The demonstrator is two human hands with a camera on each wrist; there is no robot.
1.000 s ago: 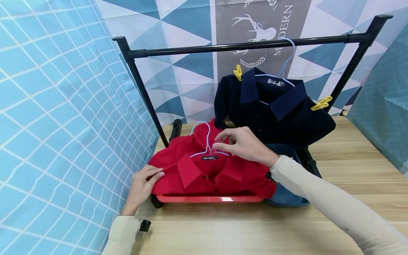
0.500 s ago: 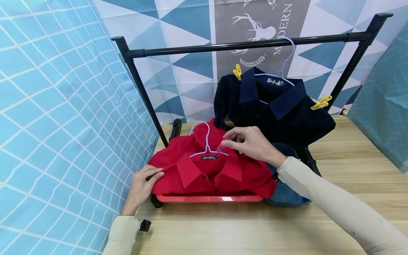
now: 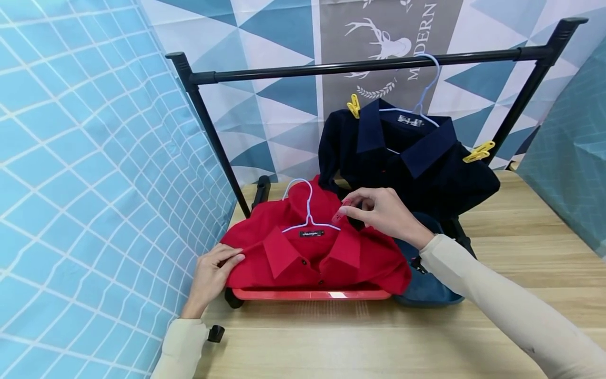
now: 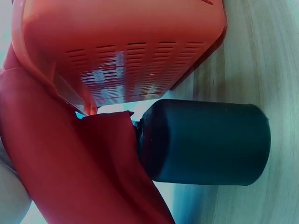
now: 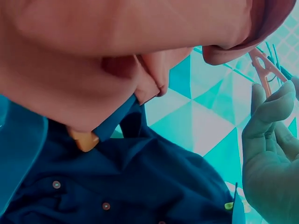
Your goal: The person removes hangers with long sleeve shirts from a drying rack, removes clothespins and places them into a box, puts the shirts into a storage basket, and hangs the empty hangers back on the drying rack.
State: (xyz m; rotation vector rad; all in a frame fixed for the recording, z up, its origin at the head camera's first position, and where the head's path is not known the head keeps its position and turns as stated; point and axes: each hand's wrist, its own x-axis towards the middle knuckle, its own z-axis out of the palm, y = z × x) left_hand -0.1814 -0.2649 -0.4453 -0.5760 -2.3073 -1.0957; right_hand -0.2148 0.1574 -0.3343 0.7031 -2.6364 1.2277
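A red shirt (image 3: 293,263) with a pale purple hanger (image 3: 309,210) in its collar lies over a red basket (image 3: 312,296). My left hand (image 3: 210,273) pinches the shirt's left shoulder between thumb and fingers. Just right of the hanger's neck, my right hand (image 3: 381,210) pinches a pinkish-red clothespin (image 3: 338,216) above the shirt. In the left wrist view, red cloth (image 4: 60,144) hangs beside the basket's slotted wall (image 4: 135,60). Large blurred fingers (image 5: 117,28) fill the top of the right wrist view, with a pink clothespin (image 5: 266,70) at upper right.
A black rack (image 3: 293,72) spans the back. From its bar hangs a navy shirt (image 3: 407,179) with yellow clothespins (image 3: 479,152) at both shoulders. A dark blue bin (image 3: 426,289) stands right of the basket, and a black rack foot (image 4: 205,142) lies below the cloth.
My right hand has moved right and slightly up with the clothespin, away from the hanger's neck. The left hand keeps its place on the red shirt.
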